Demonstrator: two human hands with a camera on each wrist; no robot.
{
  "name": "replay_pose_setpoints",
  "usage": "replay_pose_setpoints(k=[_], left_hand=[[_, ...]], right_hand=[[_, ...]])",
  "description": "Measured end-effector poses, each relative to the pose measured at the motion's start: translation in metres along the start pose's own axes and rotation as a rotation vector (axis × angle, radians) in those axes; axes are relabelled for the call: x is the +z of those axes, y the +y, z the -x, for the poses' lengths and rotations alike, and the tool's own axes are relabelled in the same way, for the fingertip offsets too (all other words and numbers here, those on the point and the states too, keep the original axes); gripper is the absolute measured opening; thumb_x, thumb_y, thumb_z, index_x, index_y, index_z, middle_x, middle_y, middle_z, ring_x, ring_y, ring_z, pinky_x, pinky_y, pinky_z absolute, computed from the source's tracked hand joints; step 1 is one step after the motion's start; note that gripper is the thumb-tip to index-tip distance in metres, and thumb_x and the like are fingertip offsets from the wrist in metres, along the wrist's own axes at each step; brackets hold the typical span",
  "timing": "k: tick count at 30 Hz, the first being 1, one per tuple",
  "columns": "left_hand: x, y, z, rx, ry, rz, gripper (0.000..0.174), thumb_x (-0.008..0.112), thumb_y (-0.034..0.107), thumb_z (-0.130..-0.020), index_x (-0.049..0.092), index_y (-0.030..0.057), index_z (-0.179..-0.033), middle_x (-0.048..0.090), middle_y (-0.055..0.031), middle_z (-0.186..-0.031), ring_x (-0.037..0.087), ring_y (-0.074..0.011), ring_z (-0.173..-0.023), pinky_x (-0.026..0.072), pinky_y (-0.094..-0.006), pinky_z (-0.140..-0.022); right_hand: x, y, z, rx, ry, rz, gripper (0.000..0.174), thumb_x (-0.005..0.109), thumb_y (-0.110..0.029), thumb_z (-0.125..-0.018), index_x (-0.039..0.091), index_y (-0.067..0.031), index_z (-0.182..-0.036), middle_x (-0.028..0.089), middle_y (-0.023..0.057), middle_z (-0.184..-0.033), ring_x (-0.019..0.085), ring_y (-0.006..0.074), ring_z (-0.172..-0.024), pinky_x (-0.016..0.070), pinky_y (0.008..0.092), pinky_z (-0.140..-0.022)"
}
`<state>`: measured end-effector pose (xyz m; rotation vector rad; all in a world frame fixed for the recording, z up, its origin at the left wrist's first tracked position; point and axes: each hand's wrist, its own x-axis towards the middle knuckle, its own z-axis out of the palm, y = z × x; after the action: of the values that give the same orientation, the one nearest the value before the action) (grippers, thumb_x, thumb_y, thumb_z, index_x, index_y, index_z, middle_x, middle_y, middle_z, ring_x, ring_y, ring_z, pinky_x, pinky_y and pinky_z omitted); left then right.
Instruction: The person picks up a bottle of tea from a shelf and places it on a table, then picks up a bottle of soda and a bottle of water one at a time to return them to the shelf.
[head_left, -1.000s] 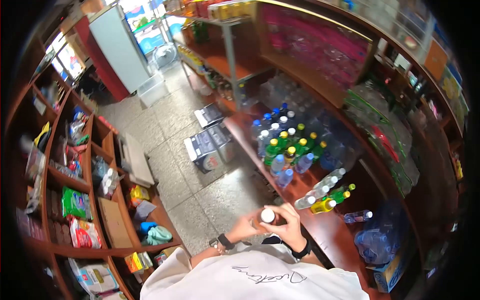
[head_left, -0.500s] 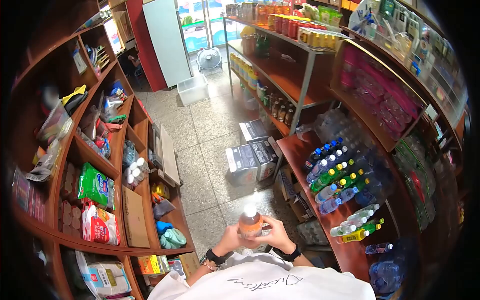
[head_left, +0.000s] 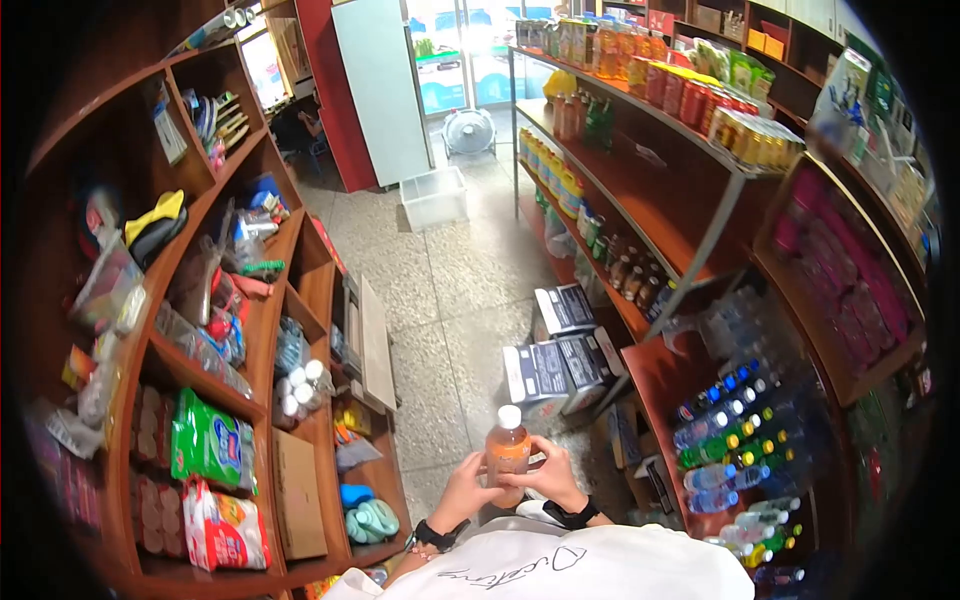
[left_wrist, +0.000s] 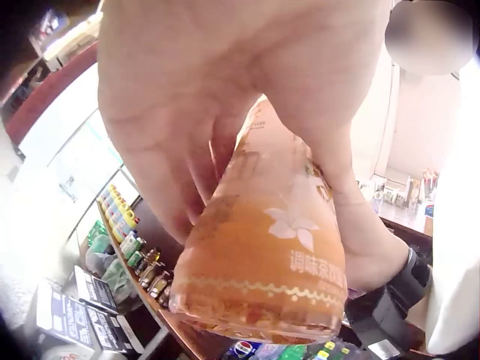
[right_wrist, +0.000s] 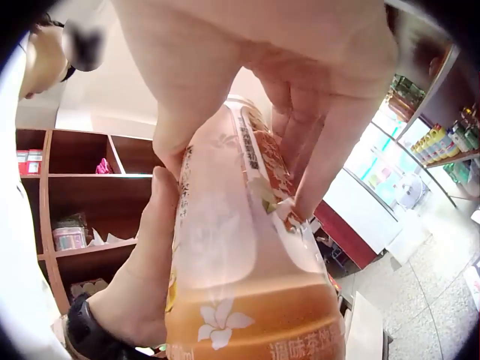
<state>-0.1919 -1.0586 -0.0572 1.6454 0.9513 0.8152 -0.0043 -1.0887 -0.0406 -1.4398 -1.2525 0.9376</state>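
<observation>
In the head view a clear plastic bottle of orange tea drink [head_left: 508,452] with a white cap stands upright before the white shirt. My left hand [head_left: 466,490] grips it from the left side, and my right hand [head_left: 556,480] from the right. The left wrist view shows the bottle's orange label [left_wrist: 262,262] with a white flower and Chinese print, the left fingers curled along its side. Close up in the right wrist view, the right thumb and fingers clasp the bottle [right_wrist: 255,225] around its upper part. Black bands circle both wrists.
On the left, wooden shelves [head_left: 275,415] hold packaged goods. A red-brown table [head_left: 655,385] with several drink bottles stands at the right, below a metal-framed rack [head_left: 690,240] of cans. Boxes [head_left: 560,365], a clear bin [head_left: 435,198] and a fan [head_left: 468,132] stand on the floor.
The head view has swung left and up, so the bottle table has shifted right. The tea bottle, earlier seen cap-on, now shows its side. Both hands still hold it.
</observation>
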Motion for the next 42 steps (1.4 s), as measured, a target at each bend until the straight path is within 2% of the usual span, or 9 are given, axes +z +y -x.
replay_pose_setpoints(k=[6, 10, 18, 23, 26, 28, 33, 38, 42], left_hand=[[-0.068, -0.004, -0.113, -0.029, 0.015, -0.211, 0.066, 0.083, 0.017, -0.066, 0.056, -0.0011, -0.123, 0.063, -0.0178, -0.114, 0.066, -0.0312, -0.103, 0.0531, -0.0389, -0.085], [-0.085, -0.001, -0.165, 0.012, 0.071, -0.285, 0.068, 0.084, 0.024, -0.068, 0.055, -0.0008, -0.124, 0.063, -0.0192, -0.112, 0.066, -0.0335, -0.101, 0.0532, -0.0402, -0.085], [-0.108, -0.051, -0.266, -0.002, -0.002, -0.207, 0.078, 0.087, 0.032, -0.064, 0.054, 0.0024, -0.127, 0.065, -0.0207, -0.109, 0.064, -0.0382, -0.102, 0.0516, -0.0435, -0.086], [-0.151, -0.052, -0.366, -0.07, -0.068, -0.199, 0.065, 0.088, 0.03, -0.062, 0.062, 0.003, -0.115, 0.069, -0.0158, -0.105, 0.068, -0.0323, -0.098, 0.0531, -0.0405, -0.082], [-0.187, -0.058, -0.431, -0.028, -0.07, -0.143, 0.061, 0.087, 0.026, -0.062, 0.064, 0.0032, -0.113, 0.071, -0.0143, -0.102, 0.07, -0.029, -0.096, 0.054, -0.0391, -0.081], [-0.212, -0.063, -0.474, 0.013, -0.063, -0.149, 0.058, 0.087, 0.021, -0.061, 0.065, 0.0029, -0.111, 0.072, -0.0146, -0.098, 0.072, -0.0279, -0.089, 0.0563, -0.0365, -0.076], [-0.271, -0.085, -0.569, -0.009, -0.084, -0.169, 0.058, 0.087, 0.024, -0.06, 0.065, 0.002, -0.109, 0.072, -0.0155, -0.095, 0.072, -0.0278, -0.088, 0.0568, -0.0374, -0.075], [-0.289, -0.113, -0.644, -0.017, -0.069, -0.174, 0.054, 0.086, 0.026, -0.06, 0.066, 0.0024, -0.104, 0.072, -0.0138, -0.092, 0.072, -0.0272, -0.082, 0.0562, -0.0364, -0.072], [-0.294, -0.099, -0.719, 0.009, -0.172, -0.14, 0.054, 0.087, 0.028, -0.063, 0.068, 0.0029, -0.107, 0.073, -0.0131, -0.094, 0.072, -0.0236, -0.083, 0.0559, -0.035, -0.074]], right_hand=[[0.023, -0.021, -0.131, -0.098, -0.006, 0.061, 0.068, 0.089, -0.04, -0.06, 0.066, -0.0014, -0.112, 0.072, 0.0139, -0.097, 0.071, 0.0218, -0.087, 0.0554, 0.0332, -0.078], [0.025, -0.045, -0.184, -0.07, -0.016, 0.088, 0.069, 0.089, -0.041, -0.061, 0.065, -0.0005, -0.111, 0.07, 0.0142, -0.101, 0.071, 0.0226, -0.09, 0.0555, 0.0329, -0.078], [0.041, -0.021, -0.275, -0.005, 0.079, 0.181, 0.067, 0.089, -0.043, -0.06, 0.064, -0.0021, -0.107, 0.069, 0.0126, -0.099, 0.069, 0.0238, -0.087, 0.0541, 0.0333, -0.076], [0.06, -0.02, -0.363, 0.015, 0.177, 0.223, 0.066, 0.089, -0.043, -0.061, 0.063, -0.0028, -0.107, 0.069, 0.0128, -0.095, 0.068, 0.0239, -0.086, 0.0536, 0.0335, -0.075], [0.072, -0.037, -0.432, 0.047, 0.191, 0.181, 0.069, 0.088, -0.046, -0.062, 0.062, -0.0027, -0.11, 0.069, 0.0137, -0.098, 0.069, 0.0239, -0.088, 0.054, 0.0327, -0.076], [0.083, -0.042, -0.481, -0.065, 0.221, 0.254, 0.066, 0.092, -0.04, -0.06, 0.063, -0.0022, -0.106, 0.069, 0.0113, -0.095, 0.068, 0.019, -0.078, 0.0542, 0.0311, -0.069], [0.106, -0.043, -0.583, -0.041, 0.171, 0.18, 0.065, 0.089, -0.035, -0.067, 0.062, -0.0001, -0.114, 0.07, 0.0119, -0.102, 0.07, 0.0187, -0.086, 0.0572, 0.0307, -0.073], [0.114, -0.033, -0.656, 0.097, 0.216, 0.122, 0.062, 0.089, -0.031, -0.068, 0.064, 0.0006, -0.115, 0.072, 0.0117, -0.099, 0.07, 0.0158, -0.081, 0.0559, 0.0291, -0.073], [0.101, -0.023, -0.712, 0.086, 0.308, 0.101, 0.058, 0.087, -0.024, -0.07, 0.064, 0.0013, -0.117, 0.071, 0.011, -0.103, 0.069, 0.0152, -0.084, 0.0554, 0.0295, -0.074]])
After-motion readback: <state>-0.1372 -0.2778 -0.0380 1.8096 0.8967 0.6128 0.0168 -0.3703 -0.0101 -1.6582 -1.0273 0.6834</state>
